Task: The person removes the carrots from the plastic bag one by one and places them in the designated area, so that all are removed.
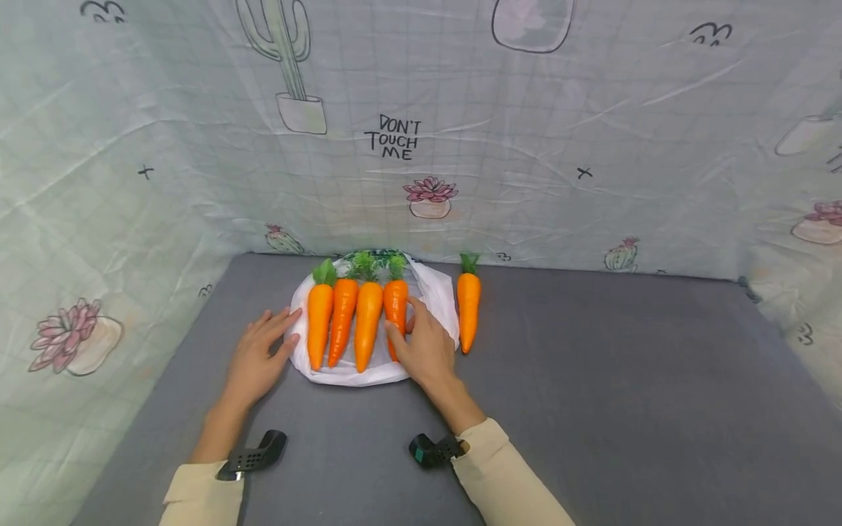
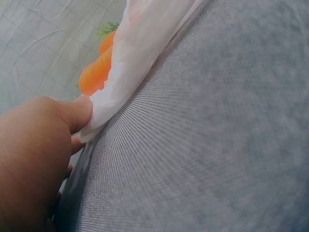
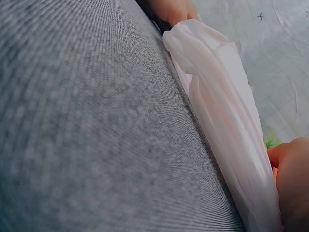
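Pinching right hand (image 1: 426,349): holds rightmost carrot (image 1: 395,299) in white bag (image 1: 439,288)
Left hand (image 1: 258,358): fingers spread, touching bag's left rim
Bag: may drag if that carrot snags
Loose carrot (image 1: 468,310): right of bag; a knock could roll it

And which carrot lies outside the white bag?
The rightmost carrot, directly on the grey surface; the other four carrots lie within the white bag.

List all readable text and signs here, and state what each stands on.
"DON'T TOUCH ME": on the curtain.
"x"-like cross marks: also on the curtain.
Green print on the bag: too small and blurred to read.
No other text is legible.
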Action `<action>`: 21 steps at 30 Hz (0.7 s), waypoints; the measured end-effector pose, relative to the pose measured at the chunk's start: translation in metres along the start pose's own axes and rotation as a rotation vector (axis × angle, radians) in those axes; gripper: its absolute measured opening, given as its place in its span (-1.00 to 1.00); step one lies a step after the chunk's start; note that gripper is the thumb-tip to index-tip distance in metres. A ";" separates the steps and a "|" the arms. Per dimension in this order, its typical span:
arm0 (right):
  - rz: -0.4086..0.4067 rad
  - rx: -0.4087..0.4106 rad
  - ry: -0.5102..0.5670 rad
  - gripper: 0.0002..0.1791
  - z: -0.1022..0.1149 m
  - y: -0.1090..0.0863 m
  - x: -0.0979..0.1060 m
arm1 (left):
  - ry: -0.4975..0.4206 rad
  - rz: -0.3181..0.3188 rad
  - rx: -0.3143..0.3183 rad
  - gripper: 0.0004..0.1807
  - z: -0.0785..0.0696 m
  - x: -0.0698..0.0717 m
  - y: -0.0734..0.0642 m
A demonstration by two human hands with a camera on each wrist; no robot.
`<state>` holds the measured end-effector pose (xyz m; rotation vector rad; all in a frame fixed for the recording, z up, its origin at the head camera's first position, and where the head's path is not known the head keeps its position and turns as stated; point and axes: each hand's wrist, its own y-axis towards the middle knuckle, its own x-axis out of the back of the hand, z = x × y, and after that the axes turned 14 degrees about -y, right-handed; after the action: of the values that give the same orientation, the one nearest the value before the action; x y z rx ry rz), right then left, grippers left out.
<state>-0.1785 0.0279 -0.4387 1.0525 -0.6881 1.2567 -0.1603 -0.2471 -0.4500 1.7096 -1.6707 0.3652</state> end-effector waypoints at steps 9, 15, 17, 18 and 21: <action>0.016 -0.007 -0.003 -0.23 0.000 0.001 -0.002 | 0.003 0.017 0.023 -0.51 -0.001 0.001 0.000; 0.038 0.014 -0.032 -0.16 0.000 0.000 -0.002 | -0.004 0.009 0.015 -0.51 0.000 0.001 -0.001; 0.043 0.017 -0.043 -0.15 0.001 0.000 -0.002 | -0.005 0.007 0.011 -0.51 0.000 0.000 -0.001; 0.045 0.016 -0.045 -0.15 0.001 -0.001 -0.002 | -0.003 0.007 0.010 -0.51 0.000 0.000 -0.002; 0.039 0.013 -0.051 -0.17 0.002 -0.002 -0.002 | -0.001 0.006 0.008 -0.51 0.001 0.000 -0.002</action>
<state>-0.1768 0.0254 -0.4398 1.0901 -0.7435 1.2731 -0.1587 -0.2476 -0.4514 1.7115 -1.6776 0.3740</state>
